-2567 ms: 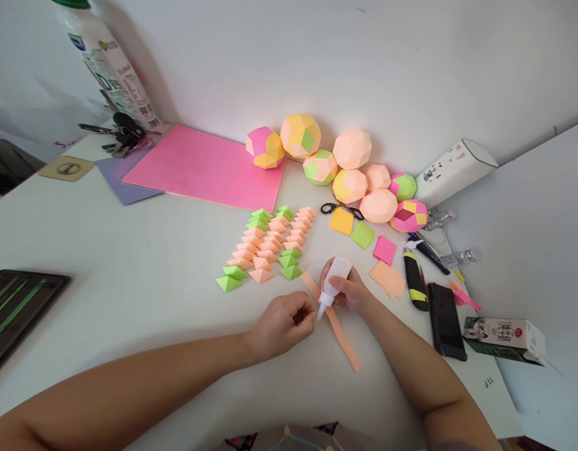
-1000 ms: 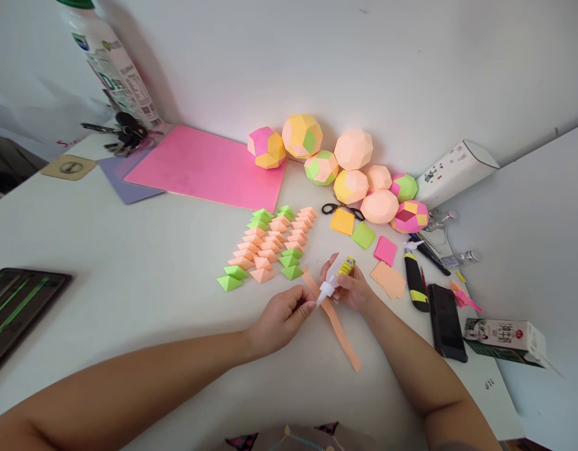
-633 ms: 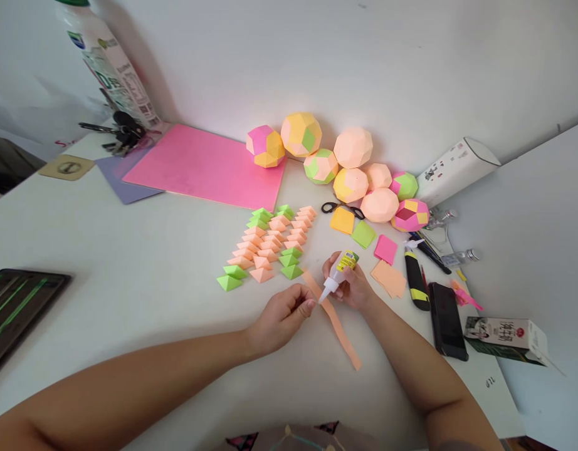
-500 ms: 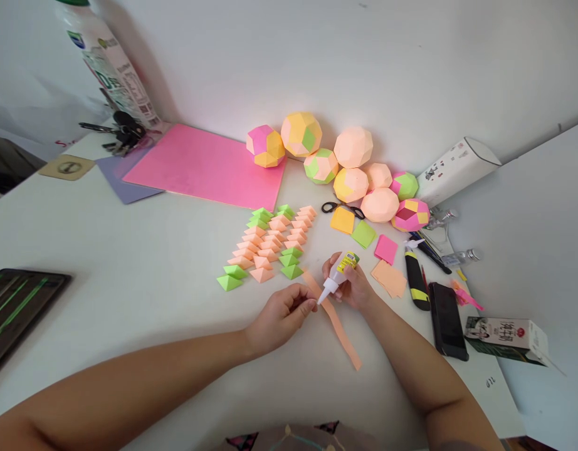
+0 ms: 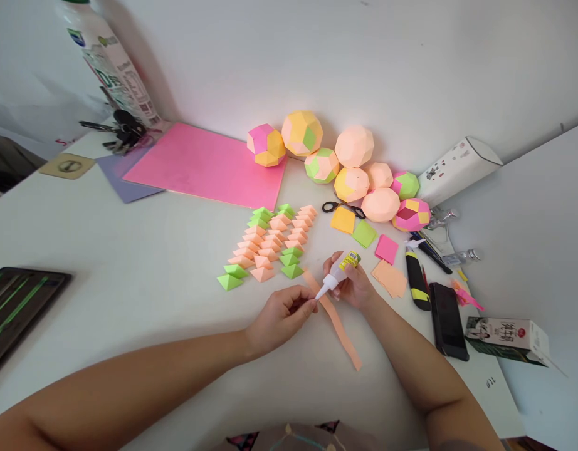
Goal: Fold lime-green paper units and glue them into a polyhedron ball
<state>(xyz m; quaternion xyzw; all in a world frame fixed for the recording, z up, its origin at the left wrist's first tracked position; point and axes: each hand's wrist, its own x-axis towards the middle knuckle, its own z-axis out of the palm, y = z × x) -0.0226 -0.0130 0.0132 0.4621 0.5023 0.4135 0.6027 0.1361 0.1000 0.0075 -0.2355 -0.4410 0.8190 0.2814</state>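
My right hand is closed round a small glue bottle with a yellow label, its white nozzle slanting down to the left. The nozzle tip meets the fingertips of my left hand, which are pinched together. Whatever sits in that pinch is hidden by the fingers. Under the bottle, a long peach paper strip lies on the white table. Rows of folded peach paper pieces and green paper pieces stand just beyond my left hand.
Several faceted paper balls rest by the wall. Near them lie scissors, pink paper squares and peach squares. A cutter, phone and drink carton line the right. A pink sheet and tablet are left.
The glue bottle's nozzle tip has shifted slightly up and left against my left fingertips. Both hands otherwise stay almost where they were.
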